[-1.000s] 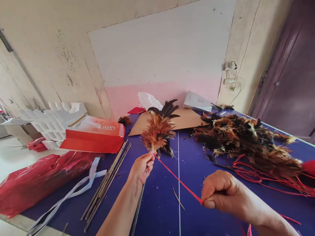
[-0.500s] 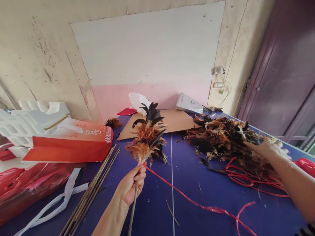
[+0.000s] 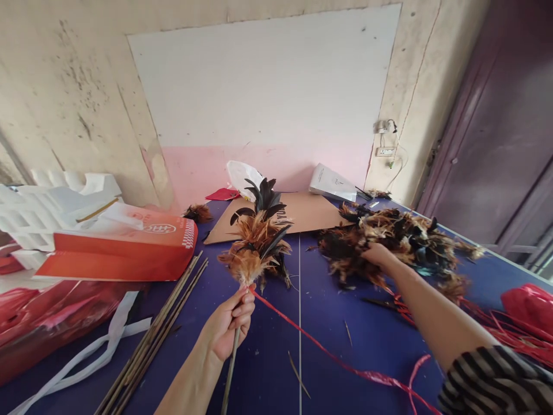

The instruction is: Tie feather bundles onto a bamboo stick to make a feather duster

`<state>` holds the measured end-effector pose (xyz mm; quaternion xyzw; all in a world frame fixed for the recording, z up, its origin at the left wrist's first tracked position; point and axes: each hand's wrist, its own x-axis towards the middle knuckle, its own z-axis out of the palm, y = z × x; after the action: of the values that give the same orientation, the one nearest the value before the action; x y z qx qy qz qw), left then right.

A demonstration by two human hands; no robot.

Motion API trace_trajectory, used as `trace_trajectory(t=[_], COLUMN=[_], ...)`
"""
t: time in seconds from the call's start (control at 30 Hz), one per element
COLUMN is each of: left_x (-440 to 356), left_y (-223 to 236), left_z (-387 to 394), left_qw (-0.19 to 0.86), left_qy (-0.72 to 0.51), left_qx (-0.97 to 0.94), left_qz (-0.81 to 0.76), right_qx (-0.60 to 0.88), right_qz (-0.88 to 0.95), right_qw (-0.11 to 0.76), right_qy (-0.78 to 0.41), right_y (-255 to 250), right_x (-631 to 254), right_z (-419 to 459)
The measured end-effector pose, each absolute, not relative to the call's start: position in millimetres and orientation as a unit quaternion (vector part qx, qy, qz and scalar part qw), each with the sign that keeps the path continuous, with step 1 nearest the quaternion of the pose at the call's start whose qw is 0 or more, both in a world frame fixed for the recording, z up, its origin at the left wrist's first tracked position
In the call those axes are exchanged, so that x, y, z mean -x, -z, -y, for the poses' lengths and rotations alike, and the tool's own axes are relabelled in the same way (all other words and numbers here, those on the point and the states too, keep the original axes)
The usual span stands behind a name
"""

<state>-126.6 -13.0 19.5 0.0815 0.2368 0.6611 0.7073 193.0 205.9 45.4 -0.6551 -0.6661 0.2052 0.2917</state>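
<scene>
My left hand [image 3: 233,323] is closed around the stick of a feather duster [image 3: 250,253], held upright with brown and black feathers above my fingers. A red plastic string [image 3: 317,343] comes off the stick at my fingertips and trails right across the blue table [image 3: 268,374]. On the right, my right hand [image 3: 380,256] reaches into the near left side of a heap of loose brown and black feathers [image 3: 397,230]. Feathers and blur hide its fingers, so I cannot make out whether they hold any.
Several thin sticks [image 3: 159,328] lie left of my left hand. Beyond are a red-orange bag [image 3: 125,251] and white foam [image 3: 60,202]. Flat cardboard [image 3: 315,213] lies at the back. Scissors [image 3: 378,302] and a red string bundle [image 3: 527,308] are at right.
My right hand has moved left from the right end of the feather heap to its near left side. My left hand still holds the feather duster in nearly the same place.
</scene>
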Motion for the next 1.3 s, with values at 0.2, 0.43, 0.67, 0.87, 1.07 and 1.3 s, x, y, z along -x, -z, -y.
trace_trajectory(t=[0.2,0.43,0.67,0.87,1.07,1.3], left_x=[135.1,133.3,128.4,122.8,116.6,108.9], left_y=[-17.4,-19.6,-17.3,-17.4,-20.1,-23.0], left_z=[13.4,14.8,14.8,15.0,18.7,22.2], left_qw=[0.711,0.724,0.725,0.72,0.717,0.665], left_qy=[-0.667,-0.659,-0.654,-0.654,-0.642,-0.656], left_qx=[-0.066,-0.067,-0.085,-0.094,-0.124,-0.18], left_qz=[-0.212,-0.196,-0.198,-0.212,-0.24,-0.308], right_qx=[0.584,0.463,0.605,0.616,0.598,0.613], right_qz=[0.691,0.774,0.767,0.765,0.784,0.783], right_qw=[0.281,0.275,0.196,0.185,0.129,0.06], right_qy=[-0.319,-0.333,-0.085,0.021,0.11,0.084], right_y=[-52.2,-104.0,-62.2,-27.7,4.5,4.1], right_x=[-102.3,-150.0,-178.8,-163.3,-143.7,-152.4], right_z=[-191.3,-154.7,-137.4,-123.7,-124.3,-126.9])
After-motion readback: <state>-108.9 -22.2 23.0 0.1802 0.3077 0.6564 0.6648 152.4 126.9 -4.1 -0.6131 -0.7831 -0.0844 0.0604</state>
